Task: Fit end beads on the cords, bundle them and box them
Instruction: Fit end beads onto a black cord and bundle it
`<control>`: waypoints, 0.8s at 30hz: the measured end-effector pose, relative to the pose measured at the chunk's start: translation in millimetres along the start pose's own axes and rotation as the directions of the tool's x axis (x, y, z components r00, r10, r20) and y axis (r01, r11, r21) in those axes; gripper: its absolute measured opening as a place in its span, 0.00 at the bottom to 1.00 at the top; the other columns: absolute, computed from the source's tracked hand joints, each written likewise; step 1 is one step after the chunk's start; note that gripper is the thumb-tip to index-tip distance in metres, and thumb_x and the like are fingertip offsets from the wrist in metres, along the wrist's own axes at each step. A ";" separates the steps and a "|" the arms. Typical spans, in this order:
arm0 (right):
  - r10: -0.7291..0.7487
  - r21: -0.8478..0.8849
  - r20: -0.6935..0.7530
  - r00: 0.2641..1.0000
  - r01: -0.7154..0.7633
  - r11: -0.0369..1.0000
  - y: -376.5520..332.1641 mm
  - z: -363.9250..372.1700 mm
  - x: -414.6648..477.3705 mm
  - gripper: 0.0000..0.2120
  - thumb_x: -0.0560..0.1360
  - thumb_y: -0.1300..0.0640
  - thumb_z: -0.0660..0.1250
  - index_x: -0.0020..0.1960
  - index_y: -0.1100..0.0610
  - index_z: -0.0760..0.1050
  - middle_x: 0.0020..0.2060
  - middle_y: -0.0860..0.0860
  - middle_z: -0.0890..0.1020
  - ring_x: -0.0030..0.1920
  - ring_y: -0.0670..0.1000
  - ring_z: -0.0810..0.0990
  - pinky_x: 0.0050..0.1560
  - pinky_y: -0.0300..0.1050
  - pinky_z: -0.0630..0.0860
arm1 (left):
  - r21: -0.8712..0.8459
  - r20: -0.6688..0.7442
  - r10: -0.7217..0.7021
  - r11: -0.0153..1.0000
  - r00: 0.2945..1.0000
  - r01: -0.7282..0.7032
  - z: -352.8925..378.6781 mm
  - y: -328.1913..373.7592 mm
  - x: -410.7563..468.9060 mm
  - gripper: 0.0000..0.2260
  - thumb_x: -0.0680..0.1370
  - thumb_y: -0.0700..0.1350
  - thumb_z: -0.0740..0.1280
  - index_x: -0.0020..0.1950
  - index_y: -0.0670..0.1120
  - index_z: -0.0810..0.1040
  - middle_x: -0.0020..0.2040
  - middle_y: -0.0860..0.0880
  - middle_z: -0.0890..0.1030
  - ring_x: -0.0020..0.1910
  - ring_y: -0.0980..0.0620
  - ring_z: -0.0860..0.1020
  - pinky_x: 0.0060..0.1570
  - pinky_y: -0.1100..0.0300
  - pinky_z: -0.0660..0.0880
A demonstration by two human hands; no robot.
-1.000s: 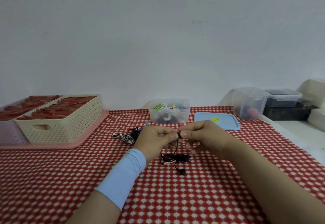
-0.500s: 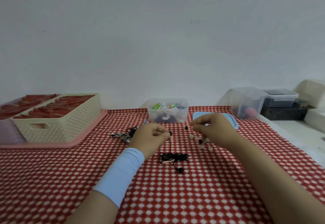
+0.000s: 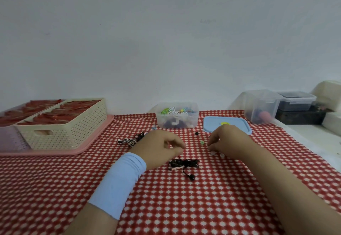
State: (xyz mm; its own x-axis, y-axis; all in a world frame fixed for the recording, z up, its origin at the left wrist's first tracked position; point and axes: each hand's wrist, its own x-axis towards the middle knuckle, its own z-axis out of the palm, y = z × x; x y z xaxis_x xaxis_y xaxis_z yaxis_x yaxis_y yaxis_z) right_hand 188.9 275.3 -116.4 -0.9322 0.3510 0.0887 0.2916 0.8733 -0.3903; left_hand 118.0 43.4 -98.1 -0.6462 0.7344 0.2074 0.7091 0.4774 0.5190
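Note:
A black cord [image 3: 184, 163] lies coiled on the red checked cloth, with a black bead [image 3: 191, 176] on its near end. My left hand [image 3: 162, 148] hovers just above and left of it, thumb and fingers pinching the cord's other end. My right hand [image 3: 227, 140] is lowered onto the cloth to the right, fingers curled down among loose beads: a green bead [image 3: 202, 142], a black bead [image 3: 197, 133] and white beads [image 3: 213, 153]. Its fingertips are hidden, so I cannot see whether it holds one. A clear box [image 3: 177, 124] of coloured cords stands behind.
The box's blue lid [image 3: 238, 124] lies behind my right hand. Striped cord bundles [image 3: 131, 141] lie left of my left hand. A cream basket [image 3: 64, 129] on a pink tray [image 3: 92, 142] fills the left side. Clear containers [image 3: 262, 105] stand at the back right.
My hands were joined above the black cord and have parted. The right hand moved right and down onto the loose beads; the left hand sank toward the cord.

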 end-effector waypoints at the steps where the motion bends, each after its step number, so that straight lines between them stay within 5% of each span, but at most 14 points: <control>1: -0.005 -0.004 -0.013 1.000 0.005 1.000 -0.4 -0.2 -0.3 0.09 0.73 0.55 0.75 0.37 0.42 0.83 0.43 0.43 0.86 0.44 0.45 0.82 0.51 0.46 0.81 | -0.041 0.094 0.021 0.999 0.995 -0.018 1.1 6.2 -2.6 0.05 0.75 0.50 0.73 0.49 0.58 0.85 0.44 0.64 0.82 0.42 0.69 0.76 0.43 0.74 0.69; 5: -0.030 0.103 -0.108 0.994 0.041 0.994 -0.7 0.2 -2.7 0.04 0.76 0.53 0.74 0.44 0.44 0.84 0.45 0.41 0.85 0.46 0.43 0.81 0.53 0.46 0.80 | -0.014 0.344 0.063 0.998 0.937 -0.062 6.1 16.6 -4.5 0.11 0.70 0.54 0.77 0.53 0.58 0.85 0.44 0.61 0.83 0.41 0.68 0.76 0.39 0.76 0.69; 8: -0.043 0.237 -0.158 0.986 0.081 0.968 -4.9 2.6 -2.8 0.04 0.77 0.54 0.73 0.46 0.44 0.82 0.44 0.41 0.84 0.46 0.43 0.81 0.51 0.43 0.79 | 0.063 0.393 0.081 0.991 0.916 -0.115 11.1 14.3 -1.9 0.11 0.71 0.53 0.76 0.53 0.58 0.85 0.45 0.64 0.81 0.46 0.65 0.77 0.47 0.71 0.70; 11: -0.043 0.359 -0.166 0.985 0.101 0.928 -9.8 5.4 -2.7 0.04 0.78 0.54 0.72 0.51 0.47 0.83 0.43 0.43 0.84 0.40 0.42 0.81 0.38 0.33 0.74 | 0.005 0.354 0.083 0.996 0.931 -0.091 15.9 12.7 -1.4 0.07 0.75 0.51 0.73 0.52 0.56 0.86 0.48 0.63 0.83 0.49 0.64 0.78 0.51 0.70 0.72; 14: -0.010 0.586 -0.141 0.990 0.092 0.805 -13.1 4.6 -5.6 0.03 0.78 0.55 0.73 0.48 0.52 0.86 0.35 0.52 0.86 0.29 0.45 0.77 0.29 0.35 0.73 | -0.209 0.153 0.059 0.978 0.986 -0.026 16.6 6.7 0.8 0.06 0.77 0.49 0.71 0.51 0.56 0.86 0.47 0.62 0.84 0.48 0.65 0.80 0.54 0.66 0.75; 16: -0.003 0.734 -0.101 0.995 0.076 0.674 -17.4 1.6 -9.1 0.04 0.77 0.56 0.72 0.49 0.54 0.86 0.35 0.54 0.85 0.27 0.46 0.75 0.26 0.38 0.72 | -0.378 0.020 -0.029 0.925 0.999 0.035 16.4 0.2 3.0 0.07 0.79 0.46 0.69 0.51 0.55 0.85 0.43 0.60 0.85 0.41 0.61 0.81 0.47 0.68 0.76; 19: -0.039 0.868 -0.028 0.999 0.044 0.495 -24.2 1.6 -11.1 0.07 0.79 0.57 0.70 0.52 0.58 0.85 0.44 0.53 0.87 0.27 0.47 0.72 0.25 0.39 0.67 | -0.573 0.002 -0.153 0.809 0.988 0.127 19.9 -6.2 6.0 0.08 0.81 0.43 0.64 0.54 0.49 0.82 0.45 0.52 0.86 0.32 0.56 0.77 0.32 0.68 0.71; 24: -0.070 0.916 0.027 0.997 0.004 0.400 -32.5 6.4 -13.7 0.07 0.80 0.60 0.68 0.53 0.56 0.85 0.42 0.53 0.86 0.28 0.47 0.71 0.25 0.37 0.62 | -0.823 0.024 -0.245 0.545 0.969 0.158 27.5 -11.6 11.1 0.09 0.82 0.42 0.63 0.56 0.49 0.81 0.40 0.49 0.84 0.31 0.57 0.74 0.30 0.66 0.70</control>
State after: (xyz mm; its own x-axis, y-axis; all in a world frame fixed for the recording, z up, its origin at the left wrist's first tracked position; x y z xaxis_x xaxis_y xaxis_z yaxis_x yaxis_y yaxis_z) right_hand 190.9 239.9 -110.8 -0.9558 0.2796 0.0914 -0.0831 0.0413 -0.9957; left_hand 110.3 59.2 -124.6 -0.7937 0.6059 0.0540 0.0520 -0.0209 0.9984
